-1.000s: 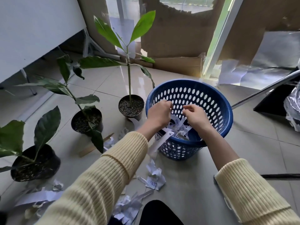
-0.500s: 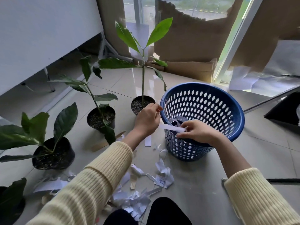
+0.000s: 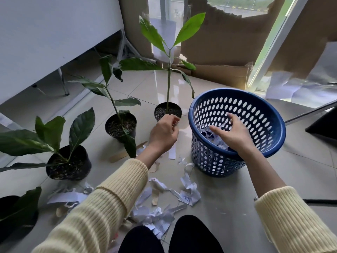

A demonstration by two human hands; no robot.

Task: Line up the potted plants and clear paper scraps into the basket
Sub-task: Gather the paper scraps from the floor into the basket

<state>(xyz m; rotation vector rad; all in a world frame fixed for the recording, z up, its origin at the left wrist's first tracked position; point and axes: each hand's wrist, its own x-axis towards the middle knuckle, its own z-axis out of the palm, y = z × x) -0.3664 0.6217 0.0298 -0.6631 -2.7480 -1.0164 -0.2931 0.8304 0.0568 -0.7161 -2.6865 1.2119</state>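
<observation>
A glossy pale tiled floor (image 3: pixel 228 207) runs up to a window patched with torn cardboard (image 3: pixel 228 42). The right hand (image 3: pixel 235 134) hangs over the blue perforated basket (image 3: pixel 237 90), fingers spread and empty, just above the paper scraps (image 3: pixel 209 133) heaped inside, a pose that suits letting paper drop. The left hand (image 3: pixel 164 134) is outside the rim, fingers loosely curled with no scrap showing in it, above a white paper strip (image 3: pixel 172 152) on the tiles. The basket stands within easy reach of the remaining scraps (image 3: pixel 187 196) scattered near the knees. Four potted plants (image 3: pixel 120 125) run in a diagonal row to the left, so lining up looks done; clearing is not.
</observation>
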